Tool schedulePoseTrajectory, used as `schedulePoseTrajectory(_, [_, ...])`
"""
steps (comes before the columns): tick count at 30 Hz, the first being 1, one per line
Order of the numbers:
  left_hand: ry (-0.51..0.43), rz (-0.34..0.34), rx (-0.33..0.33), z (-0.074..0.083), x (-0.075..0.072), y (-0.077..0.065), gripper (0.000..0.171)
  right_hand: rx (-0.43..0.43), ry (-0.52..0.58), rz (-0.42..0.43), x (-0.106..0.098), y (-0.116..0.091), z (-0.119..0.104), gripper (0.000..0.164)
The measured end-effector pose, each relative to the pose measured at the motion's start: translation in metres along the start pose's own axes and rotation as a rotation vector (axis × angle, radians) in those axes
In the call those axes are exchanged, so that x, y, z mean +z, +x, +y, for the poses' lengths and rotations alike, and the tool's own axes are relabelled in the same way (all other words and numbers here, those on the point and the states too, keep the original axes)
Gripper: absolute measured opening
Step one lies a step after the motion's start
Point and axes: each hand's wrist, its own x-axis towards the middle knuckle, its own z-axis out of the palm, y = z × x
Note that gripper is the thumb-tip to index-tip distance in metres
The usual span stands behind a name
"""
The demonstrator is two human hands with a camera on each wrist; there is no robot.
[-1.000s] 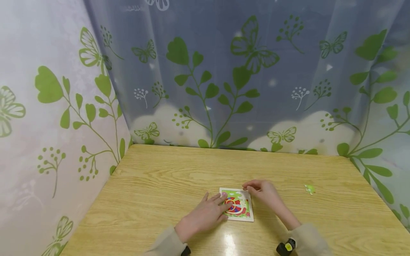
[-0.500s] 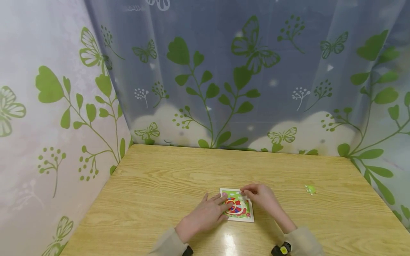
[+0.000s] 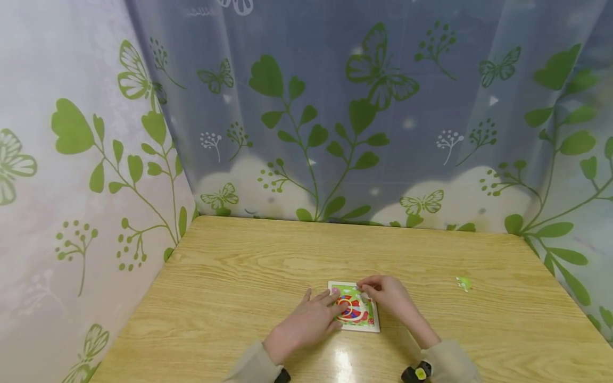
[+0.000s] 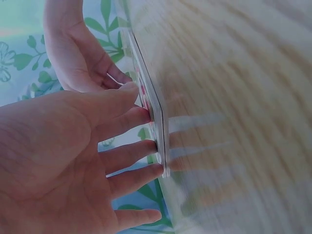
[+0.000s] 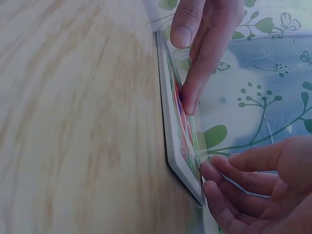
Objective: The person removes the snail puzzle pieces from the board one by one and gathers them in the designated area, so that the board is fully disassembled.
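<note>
A small square jigsaw puzzle (image 3: 354, 325) with a white frame lies on the table, its picture green with a red and blue spiral like a snail's shell. My left hand (image 3: 306, 322) lies spread over its left side, straight fingers touching the picture; in the left wrist view the fingertips (image 4: 155, 168) meet the board's edge. My right hand (image 3: 390, 295) is at the upper right corner, thumb and fingers pinching a small puzzle piece, mostly hidden, close over the picture. The right wrist view shows those fingertips (image 5: 207, 170) right at the board (image 5: 171, 141).
A loose green puzzle piece (image 3: 463, 283) lies on the wooden table (image 3: 249, 266) to the right of the board. Patterned curtains (image 3: 306, 133) with leaves and butterflies stand behind and at both sides of the table.
My right hand has moved slightly left, from the board's upper right corner inward over its top edge, with the pinched piece. The left hand and the board stay in place.
</note>
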Motion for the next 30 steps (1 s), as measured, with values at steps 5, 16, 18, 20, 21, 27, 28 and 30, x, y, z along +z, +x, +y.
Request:
schedulePoseTrajectory(5, [-0.001,0.001,-0.004,0.0009,0.0005,-0.0001,0.05,0.019,0.017,0.001,0.002,0.0017,-0.0001,0.016])
schedulePoseTrajectory(16, [-0.008,0.018,0.002,0.0012,0.0019,0.0009,0.05,0.054,0.049,-0.003,0.0037,0.0022,0.0006,0.017])
schedulePoseTrajectory(18, [-0.009,0.012,0.001,0.0016,0.0012,0.0008,0.05,0.058,0.053,-0.005,0.0035,0.0021,0.0004,0.017])
schedulePoseTrajectory(20, [-0.005,0.003,-0.002,0.0024,0.0,0.0004,0.05,0.061,0.056,-0.008,0.0036,0.0023,0.0005,0.017])
schedulePoseTrajectory(21, [-0.001,-0.002,-0.004,0.003,-0.0007,0.0002,0.049,0.061,0.057,-0.009,0.0035,0.0023,0.0007,0.017])
schedulePoseTrajectory(27, [0.016,-0.007,-0.014,0.0061,-0.0034,-0.0004,0.047,0.057,0.057,-0.01,0.0028,0.0017,0.0,0.017])
schedulePoseTrajectory(28, [0.015,-0.006,-0.015,0.0063,-0.0037,-0.0003,0.047,0.054,0.056,-0.009,0.0026,0.0015,-0.0005,0.017])
schedulePoseTrajectory(30, [0.016,-0.008,-0.018,0.0063,-0.0037,0.0001,0.047,0.047,0.058,-0.011,0.0024,0.0016,-0.0006,0.017])
